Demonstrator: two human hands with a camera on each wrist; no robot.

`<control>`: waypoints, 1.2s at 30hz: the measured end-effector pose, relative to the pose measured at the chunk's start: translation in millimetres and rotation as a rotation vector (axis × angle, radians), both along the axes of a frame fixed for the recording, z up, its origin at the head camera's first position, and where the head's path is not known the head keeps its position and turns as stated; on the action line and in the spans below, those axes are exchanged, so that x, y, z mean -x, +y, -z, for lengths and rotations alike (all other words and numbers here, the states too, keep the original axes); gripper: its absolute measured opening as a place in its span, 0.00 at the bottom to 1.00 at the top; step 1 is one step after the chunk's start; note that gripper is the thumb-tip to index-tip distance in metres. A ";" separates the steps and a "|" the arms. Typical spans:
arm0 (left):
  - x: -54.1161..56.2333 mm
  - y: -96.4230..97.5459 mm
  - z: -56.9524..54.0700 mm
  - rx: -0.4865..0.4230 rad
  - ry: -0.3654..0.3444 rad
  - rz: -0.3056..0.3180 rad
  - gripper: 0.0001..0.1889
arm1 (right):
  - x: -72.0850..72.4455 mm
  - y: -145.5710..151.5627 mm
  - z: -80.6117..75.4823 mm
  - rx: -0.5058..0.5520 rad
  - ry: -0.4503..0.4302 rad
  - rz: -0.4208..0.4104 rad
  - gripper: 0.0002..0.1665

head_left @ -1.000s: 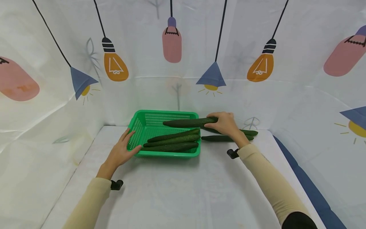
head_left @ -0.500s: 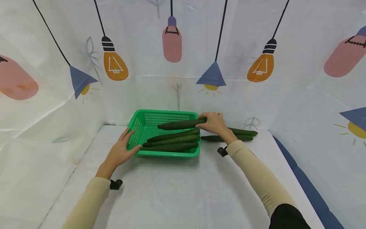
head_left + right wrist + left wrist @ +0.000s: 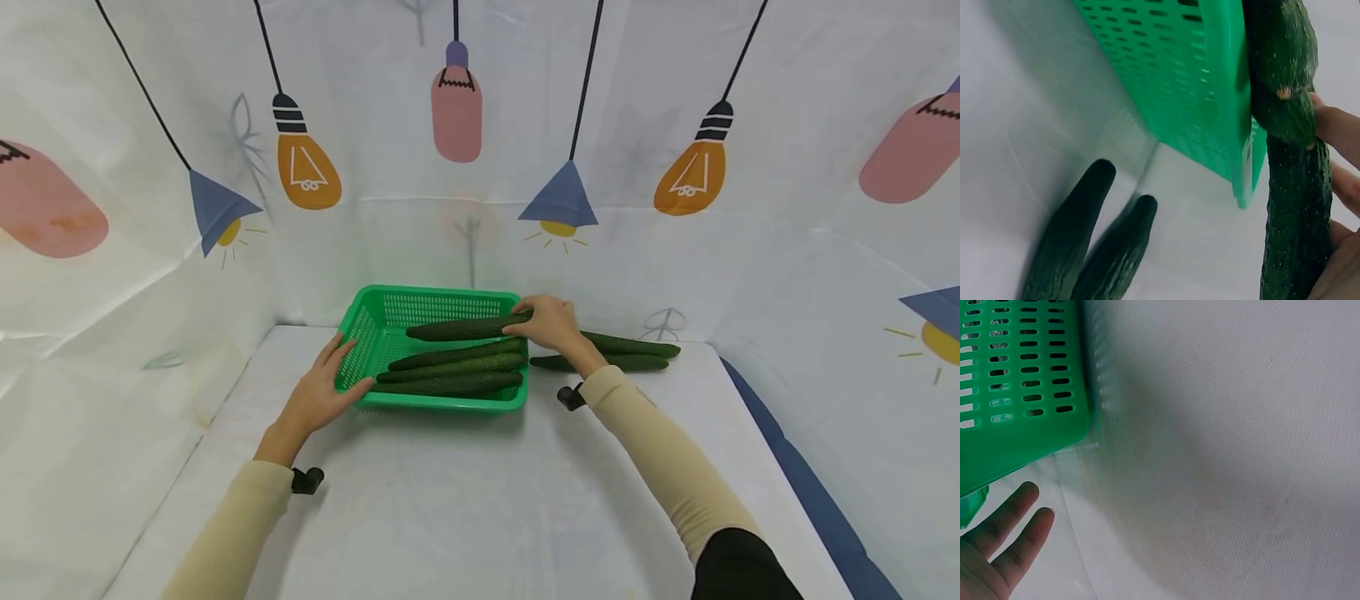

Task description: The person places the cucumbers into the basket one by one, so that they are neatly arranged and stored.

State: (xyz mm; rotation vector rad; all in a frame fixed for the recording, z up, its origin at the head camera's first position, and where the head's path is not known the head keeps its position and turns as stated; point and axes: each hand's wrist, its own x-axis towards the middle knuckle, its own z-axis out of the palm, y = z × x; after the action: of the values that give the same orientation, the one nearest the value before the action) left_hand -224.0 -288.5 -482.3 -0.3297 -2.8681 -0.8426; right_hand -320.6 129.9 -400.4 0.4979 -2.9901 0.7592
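My right hand (image 3: 549, 323) grips the near end of a dark green cucumber (image 3: 461, 328), which lies over the back part of the green basket (image 3: 442, 403). In the right wrist view the same cucumber (image 3: 1294, 219) runs along my fingers, next to the basket rim. Several more cucumbers (image 3: 457, 367) rest side by side in the basket's front right part. My left hand (image 3: 315, 404) is at the basket's left front corner, its thumb by the front rim and fingers spread along the left side. In the left wrist view two straight fingers (image 3: 1022, 540) show below the basket wall (image 3: 1029, 440).
Outside the basket, two cucumbers (image 3: 633, 345) lie on the white tabletop (image 3: 465, 508) to its right, partly behind my right wrist. A white curtain (image 3: 375, 242) printed with lamps hangs close behind the basket. Dark blue fabric (image 3: 810, 483) borders the table's right edge.
My right hand has moved left with the cucumber, bringing it further over the basket. My left hand has stayed at the basket's corner.
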 end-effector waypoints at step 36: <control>0.4 -0.8 4.1 0.001 0.012 0.000 0.46 | 0.4 2.5 -3.2 0.034 -0.134 -0.145 0.24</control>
State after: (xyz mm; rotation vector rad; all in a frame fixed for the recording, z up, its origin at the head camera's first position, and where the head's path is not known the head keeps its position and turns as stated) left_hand -224.5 -289.3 -486.4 -0.3336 -2.8574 -0.8367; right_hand -321.0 132.4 -397.2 0.6955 -3.0835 0.8865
